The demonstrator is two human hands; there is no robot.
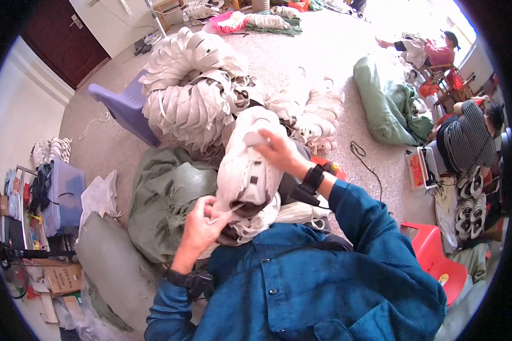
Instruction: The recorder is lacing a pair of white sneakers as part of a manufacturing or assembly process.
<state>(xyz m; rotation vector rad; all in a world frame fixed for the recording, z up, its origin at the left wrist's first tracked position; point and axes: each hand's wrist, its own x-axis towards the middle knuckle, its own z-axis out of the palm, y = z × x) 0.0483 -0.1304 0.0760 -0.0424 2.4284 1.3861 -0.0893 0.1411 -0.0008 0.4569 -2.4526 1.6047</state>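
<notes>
1. Floor (pixel 392 187) spreads speckled around you; white uppers (pixel 250 170) rest at your lap.
2. Your left hand (pixel 202 225) pinches, apparently, a lace (pixel 234 209); your right hand (pixel 281 152) half-opens its fingers, hold unclear.
3. Door (pixel 57 42) cut off above.

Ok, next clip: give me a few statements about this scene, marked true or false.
1. Both the left hand and right hand are at the pale shoe uppers. True.
2. The wearer's sleeves are red. False: the sleeves are blue.
3. A person in a striped top is at the right. True.
4. The purple chair is right of the uppers. False: the purple chair is left of them.
</notes>
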